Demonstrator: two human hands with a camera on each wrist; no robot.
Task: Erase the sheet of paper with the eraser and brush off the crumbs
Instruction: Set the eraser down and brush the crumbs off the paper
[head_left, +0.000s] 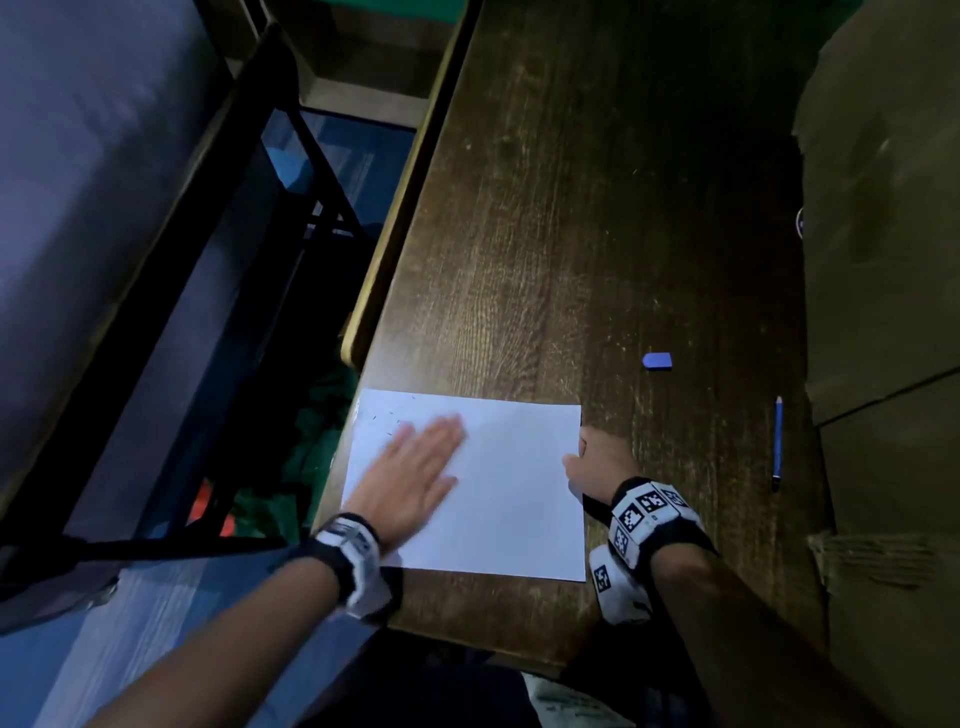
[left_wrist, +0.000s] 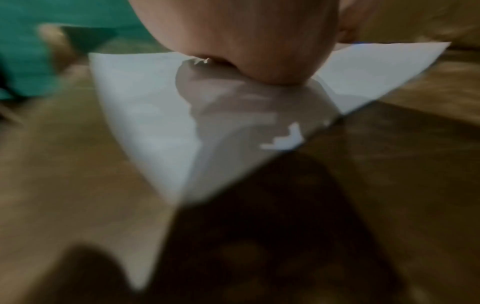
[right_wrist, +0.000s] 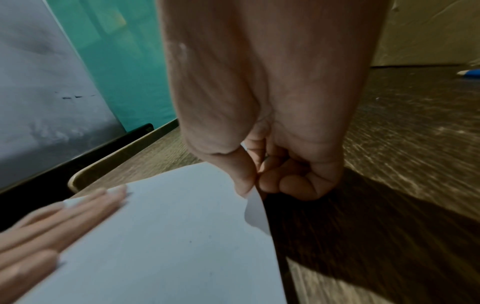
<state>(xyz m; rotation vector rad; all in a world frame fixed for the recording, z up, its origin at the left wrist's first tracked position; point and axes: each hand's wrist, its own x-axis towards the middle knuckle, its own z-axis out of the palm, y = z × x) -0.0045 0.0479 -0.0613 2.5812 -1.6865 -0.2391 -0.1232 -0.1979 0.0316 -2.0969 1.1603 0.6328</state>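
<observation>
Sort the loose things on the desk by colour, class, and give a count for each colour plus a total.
White: 1, the sheet of paper
Blue: 2, the eraser and the pencil
Total: 3

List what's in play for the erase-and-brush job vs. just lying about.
In play: sheet of paper; eraser; crumbs; left hand flat on the sheet; right hand pinching its edge.
Lying about: pencil; cardboard box.
</observation>
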